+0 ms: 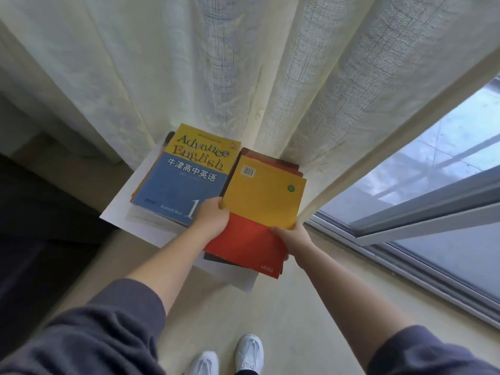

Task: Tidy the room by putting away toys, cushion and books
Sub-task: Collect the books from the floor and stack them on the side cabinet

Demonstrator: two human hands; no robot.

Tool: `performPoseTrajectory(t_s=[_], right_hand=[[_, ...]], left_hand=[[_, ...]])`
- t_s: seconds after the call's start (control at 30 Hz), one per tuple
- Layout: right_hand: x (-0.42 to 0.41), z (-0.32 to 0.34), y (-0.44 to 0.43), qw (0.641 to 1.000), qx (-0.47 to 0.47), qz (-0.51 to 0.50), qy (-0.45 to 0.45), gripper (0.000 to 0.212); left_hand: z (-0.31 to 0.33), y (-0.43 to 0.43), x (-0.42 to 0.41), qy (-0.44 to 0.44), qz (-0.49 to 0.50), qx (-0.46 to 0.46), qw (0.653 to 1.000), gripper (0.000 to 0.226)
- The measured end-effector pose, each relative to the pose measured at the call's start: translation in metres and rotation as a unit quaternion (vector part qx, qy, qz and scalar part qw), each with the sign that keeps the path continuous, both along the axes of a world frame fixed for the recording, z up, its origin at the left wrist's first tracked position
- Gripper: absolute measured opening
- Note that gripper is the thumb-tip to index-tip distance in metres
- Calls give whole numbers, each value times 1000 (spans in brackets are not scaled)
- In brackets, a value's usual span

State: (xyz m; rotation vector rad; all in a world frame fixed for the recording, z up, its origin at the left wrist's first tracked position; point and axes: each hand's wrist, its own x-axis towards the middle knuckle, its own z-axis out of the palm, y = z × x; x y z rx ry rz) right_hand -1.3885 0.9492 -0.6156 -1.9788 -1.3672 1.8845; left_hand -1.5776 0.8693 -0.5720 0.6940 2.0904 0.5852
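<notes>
A yellow-and-red book (pixel 263 196) lies back cover up on top of a pile of dark red books (pixel 292 169) on a small white table (pixel 121 209). My left hand (pixel 212 217) grips its near left edge, thumb on the cover. My right hand (pixel 293 238) grips its near right corner. To the left sits a second pile, topped by a blue and yellow "Advance English" book (pixel 186 180).
A pale curtain (pixel 243 63) hangs right behind the table. A sliding window (pixel 433 198) runs along the right. A dark piece of furniture (pixel 35 239) stands at the left. Beige floor and my white shoes (pixel 249 353) are below.
</notes>
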Motion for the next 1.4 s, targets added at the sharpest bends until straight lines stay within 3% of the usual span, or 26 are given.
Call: performPoseTrajectory(t_s=[0.23, 0.43, 0.57, 0.67, 0.83, 1.03, 1.17, 1.4], right_hand=[[17, -5, -89, 999, 44, -24, -2, 49], [2, -15, -205, 996, -7, -11, -88, 87], [-30, -34, -285, 994, -44, 48, -88, 73], [-61, -61, -350, 983, -62, 147, -93, 61], [-106, -150, -466, 906, -41, 389, -159, 60], [-121, -243, -534, 822, 6, 525, -220, 63], [-125, -268, -542, 829, 12, 517, -215, 54], [-85, -262, -554, 853, -33, 480, -202, 52]], left_hand=[[-3, -107, 10, 33, 45, 29, 998, 30], [-41, -233, -11, 19, 37, -21, 999, 22], [-76, -329, -41, 19, -7, -70, 997, 21], [-115, -396, -75, 24, -52, -127, 990, 21], [-201, -504, -129, 59, -113, -247, 961, 30], [-285, -556, -144, 74, -132, -297, 943, 68], [-316, -571, -155, 69, -113, -296, 946, 74], [-317, -572, -127, 79, -136, -274, 949, 58]])
